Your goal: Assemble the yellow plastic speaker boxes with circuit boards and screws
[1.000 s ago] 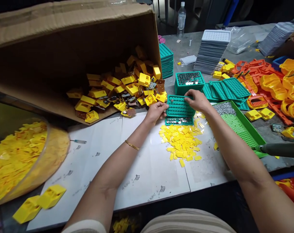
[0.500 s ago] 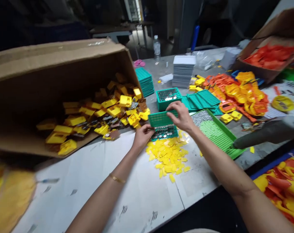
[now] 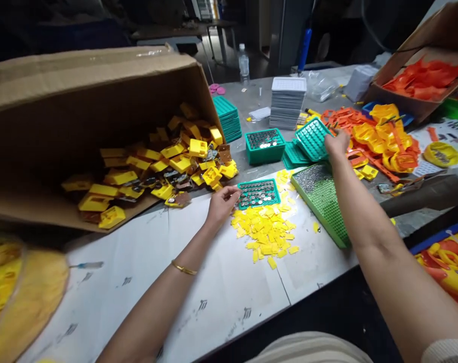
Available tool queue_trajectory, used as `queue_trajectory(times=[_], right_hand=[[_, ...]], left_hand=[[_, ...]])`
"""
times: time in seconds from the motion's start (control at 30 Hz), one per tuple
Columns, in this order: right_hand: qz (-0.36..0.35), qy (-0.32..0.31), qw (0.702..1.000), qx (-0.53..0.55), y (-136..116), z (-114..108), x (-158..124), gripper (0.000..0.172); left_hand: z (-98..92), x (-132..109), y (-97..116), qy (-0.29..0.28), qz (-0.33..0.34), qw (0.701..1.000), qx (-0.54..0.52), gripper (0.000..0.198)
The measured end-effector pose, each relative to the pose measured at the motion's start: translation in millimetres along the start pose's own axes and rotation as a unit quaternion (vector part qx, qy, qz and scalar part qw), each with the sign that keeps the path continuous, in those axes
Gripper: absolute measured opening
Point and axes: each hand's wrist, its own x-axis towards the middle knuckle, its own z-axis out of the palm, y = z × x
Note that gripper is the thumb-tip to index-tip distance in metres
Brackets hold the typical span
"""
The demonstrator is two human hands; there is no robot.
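- Teal tray point(image 3: 312, 138): in the head view, it is hanging tilted in the right hand point(image 3: 338, 143), above some loose trays point(image 3: 295, 155) and beyond the green basket point(image 3: 329, 206).
- Its thin plastic is suggesting something light and stiff, giving only a little under pressure and hardly fragile.
- The smooth surface is probably offering some slip, so the rim is looking like the best hold; the right hand is gripping the right edge there.
- The filled tray point(image 3: 259, 193) is lying flat on the white sheet point(image 3: 217, 272) covering the bench point(image 3: 247, 101); it is likely weighing more, and any tilt is risking a spill, so both short ends are seeming the safer hold.
- The left hand point(image 3: 223, 204) is resting at its left end with thumb and fingers close together; whether they are pinching or only touching, I cannot tell.
- For looks, the teal tray is showing rows of round pockets inside a rounded rectangle, while the filled tray is carrying rows of small, round, silvery pieces.
- Yellow pieces point(image 3: 266, 232) are lying heaped just on its near side.
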Motion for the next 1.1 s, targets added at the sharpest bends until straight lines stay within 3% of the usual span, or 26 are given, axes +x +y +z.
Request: queue_trajectory(times=[0.13,0.2,0.27,0.3,0.43,0.57,0.7,0.8,0.9,1.0,1.1], right_hand=[[0.023,-0.008,0.999,0.028,-33,-9,-37,0.028],[-0.027,-0.109,0.991,0.069,-56,-12,-77,0.018],[-0.095,-0.265,0.949,0.139,-73,-17,-123,0.015],[-0.111,-0.309,0.933,0.150,-77,-20,-145,0.013],[-0.101,-0.375,0.917,0.090,-74,-32,-195,0.014],[-0.081,-0.371,0.920,0.101,-64,-30,-201,0.015],[-0.090,-0.365,0.912,0.162,-69,-21,-207,0.016],[-0.107,-0.374,0.903,0.182,-73,-21,-215,0.018],[-0.110,-0.387,0.897,0.183,-69,-27,-218,0.018],[-0.102,-0.392,0.897,0.180,-61,-34,-219,0.017],[-0.103,-0.395,0.895,0.179,-56,-38,-219,0.016]], left_hand=[[-4.9,-8,3,0.010,0.002,0.999,0.031,0.029],[-8.8,-17,5,0.015,0.002,0.999,0.049,0.028],[-15.0,-29,5,0.022,0.004,0.997,0.074,0.027],[-19.0,-36,4,0.028,0.006,0.996,0.089,0.025],[-38.8,-65,-2,0.063,0.007,0.985,0.162,0.018],[-54.5,-61,-3,0.149,0.024,0.962,0.229,0.020],[-53.7,-20,5,0.229,0.080,0.924,0.296,0.050],[-41.9,10,8,0.233,0.105,0.908,0.332,0.063],[-34.1,27,7,0.225,0.107,0.906,0.342,0.054],[-37.2,26,5,0.212,0.103,0.910,0.342,0.045],[-45.3,5,2,0.195,0.093,0.915,0.339,0.045]])
